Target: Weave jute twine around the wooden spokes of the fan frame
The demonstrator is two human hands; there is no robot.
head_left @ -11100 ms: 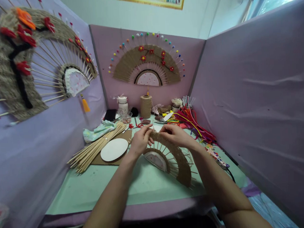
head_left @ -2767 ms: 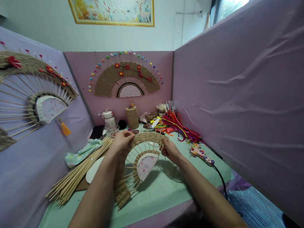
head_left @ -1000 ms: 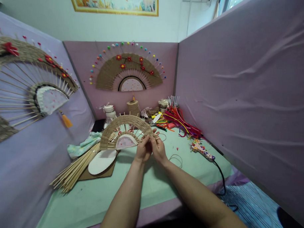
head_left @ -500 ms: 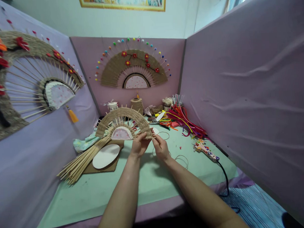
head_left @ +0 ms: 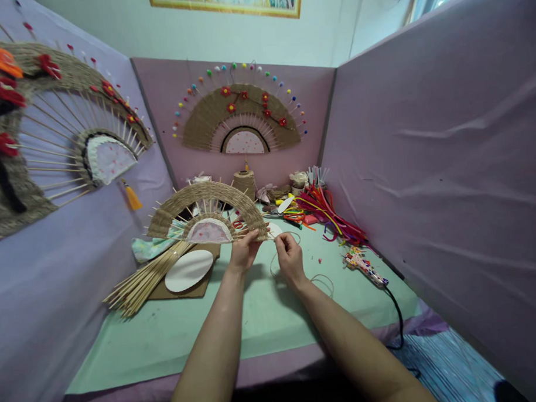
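A half-round woven fan point(head_left: 208, 193) of twine on thin sticks is held up over the table, a pink half-disc at its base. My left hand point(head_left: 244, 251) grips its right end, thumb on the front and fingers behind. Just to the right of that end, my right hand point(head_left: 290, 256) is closed in a pinch on thin twine point(head_left: 274, 266). The twine hangs from the pinch and trails in loops on the green tabletop below.
A bundle of sticks point(head_left: 143, 281) and a white oval point(head_left: 189, 270) lie on cardboard at left. A glue gun point(head_left: 366, 267) with a black cord rests at right. Behind are red pipe cleaners point(head_left: 334, 216) and a twine spool point(head_left: 244, 183). Finished fans point(head_left: 247, 116) hang on the partitions.
My right hand has drawn slightly right, away from the fan's end, with the twine. The fan has shifted a little left and tilted. The view has also moved slightly.
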